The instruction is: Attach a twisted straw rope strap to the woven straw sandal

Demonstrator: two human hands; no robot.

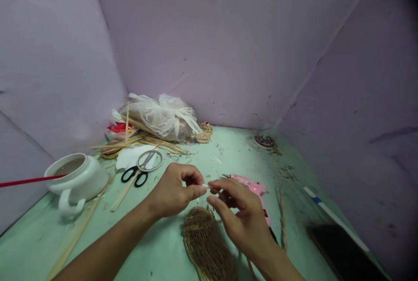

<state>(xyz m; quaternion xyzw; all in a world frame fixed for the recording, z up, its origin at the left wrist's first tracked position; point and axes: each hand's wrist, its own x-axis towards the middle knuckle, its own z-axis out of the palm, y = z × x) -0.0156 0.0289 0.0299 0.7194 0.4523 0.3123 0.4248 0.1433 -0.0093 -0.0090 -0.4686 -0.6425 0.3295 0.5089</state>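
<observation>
My left hand (pixel 181 189) pinches a small white piece (pixel 204 186) between thumb and index finger. What this piece is, I cannot make out. The curved fingers of my right hand (pixel 240 211) reach its other end, with the thumb held apart below. Under both hands lies a brown sole-shaped piece of coiled twine (pixel 209 244). Just beyond my right hand, and partly covered by it, a pink glue gun (pixel 250 184) rests on the table with a small red light showing.
Left stands a white pot (pixel 91 178) with a red stick (pixel 32 181) across its mouth. Black-handled scissors (pixel 140 172) lie near a ring (pixel 156 161). Behind are dry straw strips (pixel 146 142) and a plastic bag (pixel 163 118). At right are a twisted cord (pixel 281 215) and a dark flat object (pixel 342 252).
</observation>
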